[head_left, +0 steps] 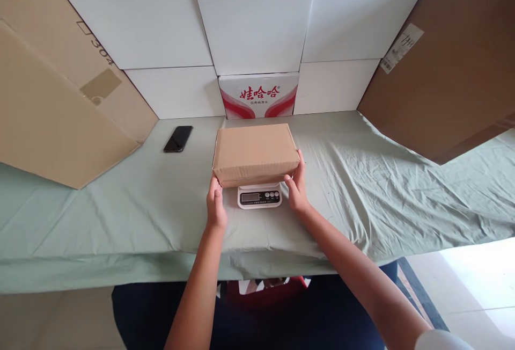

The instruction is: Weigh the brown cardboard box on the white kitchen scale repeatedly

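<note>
**Cardboard box sitting on the scale, both your hands on it**

Cardboard box (pixel 255 152) is plain brown, closed up, and it's resting on top of the small white kitchen scale (pixel 259 196) in the middle of the table. Only the scale's front strip with the display and buttons pokes out from under it.

Your left hand (pixel 216 203) is pressed against the box's near left corner, fingers curled up onto the side. Your right hand (pixel 296 184) is flat against the near right corner, fingers stretched up along the edge. So you've got the box clasped between both hands, neither one closed into a fist.

Everything sits on a wrinkly pale green cloth (pixel 382 189). A black phone (pixel 178 138) lies face up off to the left, well apart from the box. Behind the box stands a white carton with red print (pixel 259 95), with white boards around it and big brown cardboard sheets (pixel 52 108) leaning on both sides.
</note>
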The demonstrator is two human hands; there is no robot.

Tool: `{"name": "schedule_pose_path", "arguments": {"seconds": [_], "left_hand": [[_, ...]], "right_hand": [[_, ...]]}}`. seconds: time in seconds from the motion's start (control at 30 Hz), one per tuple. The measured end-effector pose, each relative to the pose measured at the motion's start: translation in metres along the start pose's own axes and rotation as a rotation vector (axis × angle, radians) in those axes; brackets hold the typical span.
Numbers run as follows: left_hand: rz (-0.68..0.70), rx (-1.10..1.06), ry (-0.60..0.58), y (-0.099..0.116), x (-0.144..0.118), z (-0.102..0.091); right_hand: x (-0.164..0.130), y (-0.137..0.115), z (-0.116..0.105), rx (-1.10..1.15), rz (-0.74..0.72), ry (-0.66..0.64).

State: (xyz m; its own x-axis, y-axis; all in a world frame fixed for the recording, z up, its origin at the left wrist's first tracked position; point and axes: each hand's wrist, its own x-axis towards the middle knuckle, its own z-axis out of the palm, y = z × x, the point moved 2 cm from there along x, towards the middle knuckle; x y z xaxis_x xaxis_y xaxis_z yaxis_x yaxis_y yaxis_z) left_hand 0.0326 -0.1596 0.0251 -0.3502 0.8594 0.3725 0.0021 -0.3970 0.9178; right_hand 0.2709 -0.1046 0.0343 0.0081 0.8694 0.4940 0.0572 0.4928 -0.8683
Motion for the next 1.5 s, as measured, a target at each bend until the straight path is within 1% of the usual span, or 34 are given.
{"name": "schedule_pose_path", "arguments": {"seconds": [0.3,0.53,0.6,0.7,0.73,0.77,0.83,0.97,1.07,1.27,1.4,1.5], "left_hand": [[-0.008,0.003,-0.013,-0.005,0.005,0.000],[0.031,0.009,-0.046,-0.007,0.007,-0.003],[0.073,0.012,-0.005,-0.005,0.010,-0.008],[0.117,-0.014,0.151,-0.004,0.013,-0.017],[0.115,-0.027,0.186,-0.004,0.014,-0.019],[0.108,-0.037,0.194,-0.004,0.014,-0.020],[0.089,-0.048,0.153,-0.005,0.013,-0.020],[0.040,-0.030,0.056,-0.006,0.010,-0.014],[0.022,-0.018,0.036,-0.007,0.009,-0.012],[-0.033,-0.002,0.031,-0.011,0.009,-0.010],[-0.014,0.002,-0.010,-0.009,0.006,-0.007],[0.017,0.009,-0.047,-0.001,0.009,-0.004]], "right_hand": [[0.000,-0.002,-0.001,-0.006,-0.009,0.015],[0.001,0.000,-0.004,-0.052,-0.034,0.023],[0.003,-0.001,-0.010,-0.059,-0.031,0.089],[0.007,-0.005,-0.020,-0.057,-0.007,0.236],[0.008,-0.006,-0.023,-0.050,0.006,0.262],[0.008,-0.007,-0.024,-0.040,0.017,0.270],[0.009,-0.009,-0.025,-0.019,0.031,0.243],[0.008,-0.010,-0.021,0.006,0.019,0.147],[0.008,-0.008,-0.019,0.022,-0.004,0.107],[0.007,-0.001,-0.013,0.044,-0.021,0.021],[0.004,-0.001,-0.010,0.030,-0.045,-0.014],[0.007,-0.010,-0.010,0.039,-0.035,-0.032]]}}
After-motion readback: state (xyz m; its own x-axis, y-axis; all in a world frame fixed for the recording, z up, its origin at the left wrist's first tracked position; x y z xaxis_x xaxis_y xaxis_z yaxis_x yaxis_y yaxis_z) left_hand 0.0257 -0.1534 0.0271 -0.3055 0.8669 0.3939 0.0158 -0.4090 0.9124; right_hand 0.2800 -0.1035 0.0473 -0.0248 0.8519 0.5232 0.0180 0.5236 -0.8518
